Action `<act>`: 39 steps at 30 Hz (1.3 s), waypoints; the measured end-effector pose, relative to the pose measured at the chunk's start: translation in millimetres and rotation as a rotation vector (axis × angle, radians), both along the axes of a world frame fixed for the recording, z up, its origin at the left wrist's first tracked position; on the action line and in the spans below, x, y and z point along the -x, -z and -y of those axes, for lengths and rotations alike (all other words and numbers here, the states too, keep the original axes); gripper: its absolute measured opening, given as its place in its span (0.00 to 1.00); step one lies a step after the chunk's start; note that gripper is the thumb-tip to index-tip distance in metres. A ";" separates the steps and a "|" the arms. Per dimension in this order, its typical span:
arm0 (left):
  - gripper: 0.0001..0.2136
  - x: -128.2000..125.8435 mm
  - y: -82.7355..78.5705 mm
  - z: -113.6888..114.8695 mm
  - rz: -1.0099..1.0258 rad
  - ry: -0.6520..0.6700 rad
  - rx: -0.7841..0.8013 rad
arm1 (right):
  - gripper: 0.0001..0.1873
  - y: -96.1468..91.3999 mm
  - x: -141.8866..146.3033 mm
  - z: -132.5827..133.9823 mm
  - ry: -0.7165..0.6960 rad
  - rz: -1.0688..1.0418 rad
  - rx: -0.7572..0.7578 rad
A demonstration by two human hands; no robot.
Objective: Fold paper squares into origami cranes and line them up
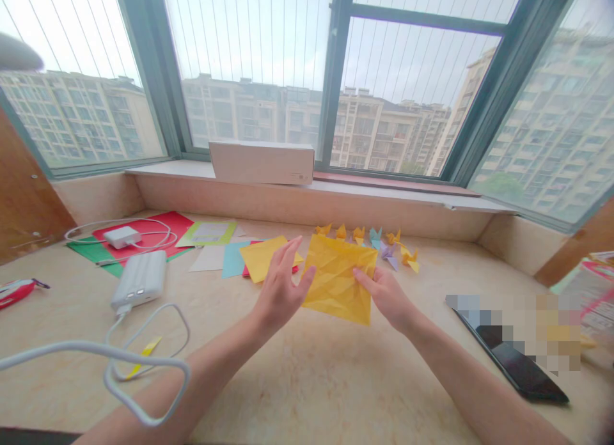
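A creased square of yellow origami paper (338, 282) is held up above the tabletop. My right hand (384, 291) pinches its right edge, thumb in front. My left hand (284, 275) is beside the paper's left edge, thumb and fingers apart; whether it touches the paper is unclear. Behind my left hand lies another yellow sheet (263, 256), partly over a blue sheet (233, 259) and a red one. Beyond the held paper stand several small folded paper cranes (359, 234) in yellow, blue and purple, some partly hidden by it.
On the left are a white power bank (141, 279), a charger (122, 236) and a looping white cable (96, 349) that passes near my left forearm. A dark tablet (518, 362) lies at the right. A white box (261, 163) stands on the window ledge.
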State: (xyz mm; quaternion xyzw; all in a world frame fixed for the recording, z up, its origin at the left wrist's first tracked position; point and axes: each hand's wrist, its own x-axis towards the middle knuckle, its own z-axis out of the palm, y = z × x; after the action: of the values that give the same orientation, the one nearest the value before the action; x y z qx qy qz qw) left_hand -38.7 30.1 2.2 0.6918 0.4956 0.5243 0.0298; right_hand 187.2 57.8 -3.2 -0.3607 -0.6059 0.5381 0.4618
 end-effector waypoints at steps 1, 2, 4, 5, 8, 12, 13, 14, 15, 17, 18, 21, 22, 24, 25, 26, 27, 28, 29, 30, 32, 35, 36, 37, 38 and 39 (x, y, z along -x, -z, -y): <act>0.25 0.9 0.9 -3.3 0.100 0.025 0.082 | 0.22 -1.0 -1.3 -0.5 -0.007 -0.009 0.002; 0.26 1.0 2.5 -6.1 0.212 0.085 0.200 | 0.22 -1.5 -2.7 -0.8 -0.014 -0.016 0.004; 0.24 -0.8 7.1 -9.9 0.385 0.254 0.435 | 0.22 -1.9 -5.7 -0.8 -0.040 -0.019 0.018; 0.22 -2.5 9.6 -10.8 0.456 0.334 0.501 | 0.22 -2.0 -7.4 -0.4 -0.057 -0.010 0.038; 0.16 -7.4 15.4 -11.1 0.592 0.479 0.540 | 0.21 -3.3 -13.2 1.1 -0.100 0.022 0.099; 0.17 -9.5 14.4 -9.5 0.607 0.453 0.577 | 0.23 -5.1 -19.7 -0.4 -0.103 0.015 0.097; 0.17 -9.5 13.0 -9.1 0.613 0.447 0.578 | 0.24 -4.7 -20.8 -1.9 -0.100 0.002 0.087; 0.18 -9.4 11.7 -8.6 0.619 0.452 0.579 | 0.24 -3.8 -21.7 -3.6 -0.086 -0.005 0.073; 0.17 -9.5 10.4 -8.2 0.637 0.474 0.576 | 0.23 -2.4 -22.6 -5.5 -0.059 -0.008 0.058; 0.16 -10.0 8.5 -7.6 0.673 0.517 0.571 | 0.23 1.7 -25.2 -9.6 -0.027 -0.006 0.038; 0.15 -10.4 7.9 -7.4 0.693 0.535 0.569 | 0.23 4.1 -27.0 -11.6 -0.025 0.000 0.033; 0.13 -11.1 5.7 -6.5 0.719 0.531 0.567 | 0.19 10.5 -34.5 -15.8 -0.037 0.050 0.028; 0.13 -11.1 4.5 -6.0 0.719 0.513 0.569 | 0.17 11.9 -37.0 -16.5 -0.019 0.072 0.007; 0.15 -10.9 1.6 -4.6 0.719 0.468 0.581 | 0.12 13.1 -40.5 -16.5 0.001 0.111 -0.049; 0.17 -10.6 0.1 -3.9 0.724 0.452 0.591 | 0.09 13.2 -41.1 -15.9 0.007 0.137 -0.076; 0.19 -10.4 -0.9 -3.3 0.732 0.446 0.605 | 0.07 13.1 -40.8 -14.9 0.015 0.168 -0.111; 0.21 -10.1 -1.5 -2.8 0.735 0.448 0.623 | 0.06 13.1 -39.7 -13.7 0.028 0.205 -0.157; 0.22 -9.9 -1.3 -2.5 0.730 0.455 0.644 | 0.06 13.2 -38.1 -12.4 0.045 0.251 -0.216; 0.22 -9.7 -0.5 -2.5 0.716 0.463 0.663 | 0.08 13.5 -36.1 -11.0 0.058 0.300 -0.286; 0.21 -9.6 1.1 -2.8 0.692 0.466 0.674 | 0.11 14.0 -33.9 -9.7 0.057 0.346 -0.357; 0.17 -9.1 5.1 -4.0 0.614 0.433 0.673 | 0.18 15.3 -30.0 -7.7 0.018 0.434 -0.482; 0.11 -7.4 8.7 -6.0 0.438 0.273 0.604 | 0.28 16.0 -26.5 -6.2 0.003 0.520 -0.588; 0.09 -6.4 8.5 -6.4 0.377 0.213 0.570 | 0.31 15.3 -25.8 -5.9 0.031 0.535 -0.601; 0.08 -5.5 7.7 -6.5 0.334 0.169 0.540 | 0.33 14.1 -25.3 -5.5 0.068 0.542 -0.607; 0.06 -4.7 6.4 -6.3 0.306 0.144 0.518 | 0.34 12.4 -24.8 -4.9 0.103 0.539 -0.610; 0.05 -4.1 4.9 -5.7 0.284 0.132 0.498 | 0.33 10.2 -24.2 -3.9 0.138 0.531 -0.621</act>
State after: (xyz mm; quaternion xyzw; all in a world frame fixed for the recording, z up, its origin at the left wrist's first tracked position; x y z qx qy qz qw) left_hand -34.6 35.7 -2.7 0.6137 0.5538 0.4750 0.3018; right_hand 211.4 61.8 -13.4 -0.3700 -0.8120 0.1859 0.4113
